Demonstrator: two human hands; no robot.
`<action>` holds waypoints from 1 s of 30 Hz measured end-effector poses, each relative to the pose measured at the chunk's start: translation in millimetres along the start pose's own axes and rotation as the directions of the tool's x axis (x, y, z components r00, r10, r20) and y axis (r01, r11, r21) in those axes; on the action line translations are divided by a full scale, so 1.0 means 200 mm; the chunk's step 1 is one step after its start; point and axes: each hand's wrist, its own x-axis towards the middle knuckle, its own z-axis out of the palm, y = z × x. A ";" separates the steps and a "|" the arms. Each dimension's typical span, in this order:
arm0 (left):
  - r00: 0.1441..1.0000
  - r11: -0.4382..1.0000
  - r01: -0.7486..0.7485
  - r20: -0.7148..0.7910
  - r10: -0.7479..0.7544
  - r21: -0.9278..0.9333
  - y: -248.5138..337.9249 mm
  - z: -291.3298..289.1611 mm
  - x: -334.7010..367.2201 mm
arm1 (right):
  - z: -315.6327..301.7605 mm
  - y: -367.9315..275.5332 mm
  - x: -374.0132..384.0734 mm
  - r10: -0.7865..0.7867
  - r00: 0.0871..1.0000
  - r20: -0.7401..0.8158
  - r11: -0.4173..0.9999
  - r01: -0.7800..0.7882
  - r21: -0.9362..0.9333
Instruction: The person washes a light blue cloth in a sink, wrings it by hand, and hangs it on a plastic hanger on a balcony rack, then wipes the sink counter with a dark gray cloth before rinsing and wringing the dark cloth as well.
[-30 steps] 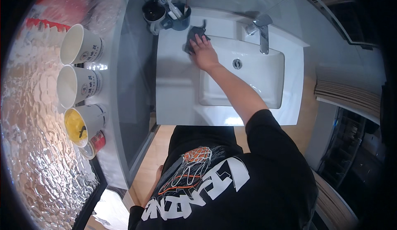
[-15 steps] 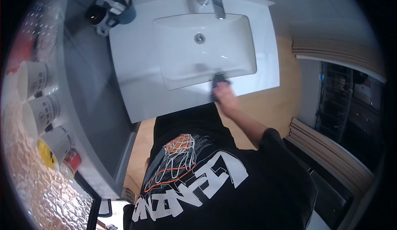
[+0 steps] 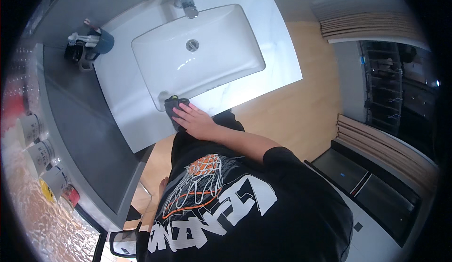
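My right hand (image 3: 195, 120) presses a dark grey cloth (image 3: 174, 106) onto the front rim of the white countertop, its fingers laid over the cloth. Part of the cloth drapes over the counter's front edge, and a small yellow-green bit shows at its far end. Just beyond the cloth lies the near left corner of the white sink (image 3: 202, 69). Low beside my body hangs my left hand (image 3: 163, 185), mostly hidden by the black shirt, away from the counter; its fingers cannot be made out.
A chrome faucet (image 3: 188, 5) stands behind the basin. Toothbrushes sit in a blue-grey cup (image 3: 104, 43) at the counter's back left. Along the left, a grey ledge (image 3: 89, 130) runs beside paper cups (image 3: 40, 153). To the right is a window with pleated blinds (image 3: 372, 26).
My right hand has wiped the cloth leftward along the counter's front rim, from right of the middle to the sink's near left corner. The view has shifted and turned slightly.
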 end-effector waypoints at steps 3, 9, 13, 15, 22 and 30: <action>0.995 0.992 -0.101 -0.019 0.100 -0.080 -0.04 0.09 0.04 | -0.17 0.21 -0.14 0.109 0.985 0.130 0.988 -0.093 -0.122; 0.999 0.989 -0.020 -0.039 0.014 -0.145 0.06 0.64 -0.09 | -0.65 1.28 -0.92 0.450 0.793 -0.411 0.769 -0.577 -0.273; 0.997 0.998 -0.069 -0.027 0.069 0.004 0.22 0.86 -0.21 | -0.68 1.38 -0.94 0.453 0.720 -0.526 0.724 -0.641 -0.254; 0.989 0.995 -0.094 -0.121 0.089 -0.037 0.51 0.89 -0.37 | -0.56 1.29 -0.84 0.273 0.811 -0.518 0.872 -0.436 -0.224; 0.986 0.927 0.024 -0.144 -0.084 -0.373 0.81 0.80 -0.38 | -0.43 0.69 -0.58 -0.021 0.980 -0.199 0.990 -0.007 -0.138; 0.971 0.910 0.106 -0.153 -0.181 -0.401 0.87 0.58 -0.33 | -0.81 1.49 -1.04 0.443 0.783 -0.437 0.780 -0.577 -0.242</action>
